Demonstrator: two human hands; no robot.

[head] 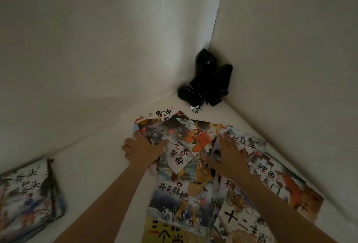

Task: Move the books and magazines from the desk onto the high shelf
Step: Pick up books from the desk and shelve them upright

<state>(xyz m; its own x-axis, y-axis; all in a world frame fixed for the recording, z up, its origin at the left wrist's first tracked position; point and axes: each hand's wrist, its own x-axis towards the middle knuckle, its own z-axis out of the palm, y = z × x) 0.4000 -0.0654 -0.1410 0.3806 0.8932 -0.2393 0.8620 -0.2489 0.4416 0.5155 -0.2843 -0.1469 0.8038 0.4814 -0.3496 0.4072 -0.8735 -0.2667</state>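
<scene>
Where the white shelf runs into the corner of two pale walls, a loose spread of illustrated books lies flat, overlapping one another and reaching from near the corner back toward the near edge. The person's left hand rests on the left edge of this spread, palm down, the fingers loosely bent over the margin of a cover and the thumb lying across the page; whether it grips anything cannot be told. The right hand lies flat on the books further right, fingers straight and slightly apart, pressing on the covers. Both forearms come in from the near edge. A second, separate stack of books sits well apart at the left end of the shelf, against the left wall and close to the near edge. In the far corner itself, a black object with thin cords stands against both walls, just beyond the topmost book.
</scene>
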